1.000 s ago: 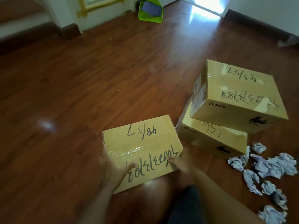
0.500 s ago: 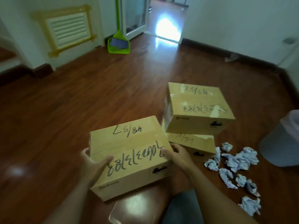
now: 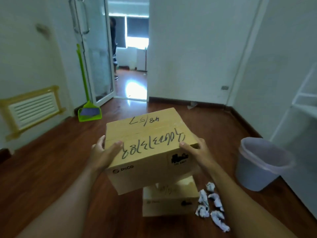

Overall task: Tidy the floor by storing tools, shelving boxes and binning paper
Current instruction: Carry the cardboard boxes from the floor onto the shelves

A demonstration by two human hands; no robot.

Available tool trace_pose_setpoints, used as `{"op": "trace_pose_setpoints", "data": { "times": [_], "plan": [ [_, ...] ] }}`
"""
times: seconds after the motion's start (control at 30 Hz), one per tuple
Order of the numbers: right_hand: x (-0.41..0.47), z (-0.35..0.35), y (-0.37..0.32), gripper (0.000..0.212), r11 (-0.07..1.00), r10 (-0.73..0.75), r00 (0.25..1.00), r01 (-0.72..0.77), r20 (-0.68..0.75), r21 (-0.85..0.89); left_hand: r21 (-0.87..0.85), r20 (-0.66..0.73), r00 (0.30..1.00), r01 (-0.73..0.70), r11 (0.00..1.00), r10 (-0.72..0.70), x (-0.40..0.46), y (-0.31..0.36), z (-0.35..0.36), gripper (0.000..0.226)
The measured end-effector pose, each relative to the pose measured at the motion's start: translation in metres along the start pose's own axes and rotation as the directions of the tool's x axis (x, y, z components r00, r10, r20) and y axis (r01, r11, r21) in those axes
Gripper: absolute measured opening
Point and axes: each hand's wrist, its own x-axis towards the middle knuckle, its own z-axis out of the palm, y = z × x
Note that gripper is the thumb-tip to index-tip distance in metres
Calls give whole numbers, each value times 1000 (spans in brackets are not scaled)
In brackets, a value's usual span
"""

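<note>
Wooden floor with a box, paper, a bin and a dustpan on it.
The reddish-brown wooden floor [image 3: 51, 169] runs from the near edge back to the white walls and through an open doorway, where it shines with glare. A cardboard box [image 3: 171, 201] sits on it near the middle, partly hidden by what is above it. Crumpled paper balls [image 3: 211, 206] lie scattered just beside the box on its right. Further right, near the wall, stands a pale lined waste bin [image 3: 257, 167]. A green dustpan [image 3: 89, 112] with a long handle rests on the floor by the glass door.
</note>
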Motion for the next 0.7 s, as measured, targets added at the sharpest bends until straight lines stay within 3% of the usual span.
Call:
{"op": "trace_pose_setpoints", "data": {
  "times": [0.1, 0.2, 0.37, 0.5, 0.57, 0.7],
  "plan": [
    [-1, -73, -23, 82, 997, -71, 993, 72, -89, 6, -241, 137, 986, -61, 969, 96, 11, 60, 52, 83],
    [-9, -156, -53, 79, 993, -119, 957, 114, -265, -35, -288, 344, 913, -120, 950, 220, 14, 126, 115, 103],
    [-33, -306, -118, 61, 979, -174, 835, 88, -523, -185, -377, 567, 691, -266, 887, 448, 3, 261, 238, 100],
    [-55, -417, -169, 58, 938, -272, 716, 48, -643, -343, -487, 635, 542, -272, 830, 550, -15, 362, 337, 104],
    [-65, -459, -190, 66, 901, -346, 651, 29, -675, -434, -561, 640, 478, -243, 791, 601, -27, 403, 372, 93],
    [-84, -498, -229, 62, 831, -453, 566, -12, -689, -556, -687, 603, 420, -158, 709, 678, -37, 457, 418, 99]
  ]
}}
